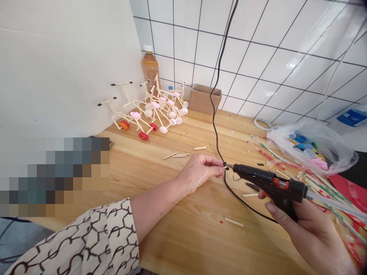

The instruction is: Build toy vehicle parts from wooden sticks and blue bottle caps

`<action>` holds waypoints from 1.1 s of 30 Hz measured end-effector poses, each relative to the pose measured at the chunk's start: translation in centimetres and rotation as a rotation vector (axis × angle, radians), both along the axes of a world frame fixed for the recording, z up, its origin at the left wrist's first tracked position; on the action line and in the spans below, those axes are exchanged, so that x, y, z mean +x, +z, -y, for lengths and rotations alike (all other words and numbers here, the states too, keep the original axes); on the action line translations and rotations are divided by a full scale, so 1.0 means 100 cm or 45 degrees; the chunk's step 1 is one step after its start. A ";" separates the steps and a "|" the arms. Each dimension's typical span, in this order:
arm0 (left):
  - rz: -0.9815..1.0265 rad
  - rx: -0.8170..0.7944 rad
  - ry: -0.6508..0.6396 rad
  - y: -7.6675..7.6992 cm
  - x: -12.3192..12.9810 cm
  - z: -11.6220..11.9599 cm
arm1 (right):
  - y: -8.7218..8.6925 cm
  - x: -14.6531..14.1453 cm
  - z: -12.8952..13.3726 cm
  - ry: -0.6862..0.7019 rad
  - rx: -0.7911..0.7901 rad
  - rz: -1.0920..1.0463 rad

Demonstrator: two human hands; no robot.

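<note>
My right hand (304, 225) is wrapped round the handle of a black glue gun (266, 179), whose nozzle points left. The nozzle tip meets the fingertips of my left hand (200, 172), which are pinched together above the wooden table (183, 236). Between those fingertips is something small and dark, too small to make out. A black cord (215, 126) passes behind the fingertips and curves under the gun. Short wooden sticks (200, 148) lie beyond my left hand, and another stick (233, 221) lies nearer the front.
At the back left stand several stick models with coloured wheels (143, 135), beside a drink bottle (150, 65). A cardboard box (205, 98) is against the tiled wall. On the right are a tape roll (262, 123), a plastic bag of caps (312, 147) and scattered wrappers and sticks.
</note>
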State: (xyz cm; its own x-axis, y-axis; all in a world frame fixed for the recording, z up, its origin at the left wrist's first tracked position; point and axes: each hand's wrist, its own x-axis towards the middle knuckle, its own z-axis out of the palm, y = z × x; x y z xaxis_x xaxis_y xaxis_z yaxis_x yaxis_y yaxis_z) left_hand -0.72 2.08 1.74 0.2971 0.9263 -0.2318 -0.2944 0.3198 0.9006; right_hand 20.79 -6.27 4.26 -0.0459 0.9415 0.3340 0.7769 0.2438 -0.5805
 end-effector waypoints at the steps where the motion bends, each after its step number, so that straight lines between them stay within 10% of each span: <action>1: -0.006 0.001 0.000 0.000 0.000 0.000 | -0.001 0.001 0.000 0.008 0.000 0.009; 33: -0.035 0.033 -0.036 -0.001 -0.001 0.000 | -0.004 0.002 0.001 0.038 0.020 0.032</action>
State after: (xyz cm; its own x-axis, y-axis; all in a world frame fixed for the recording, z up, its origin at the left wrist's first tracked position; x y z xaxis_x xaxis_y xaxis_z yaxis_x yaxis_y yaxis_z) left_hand -0.80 2.06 1.65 0.3169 0.9234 -0.2166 -0.2604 0.3044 0.9163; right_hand 21.02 -6.35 3.82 -0.0825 0.9342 0.3472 0.7834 0.2761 -0.5568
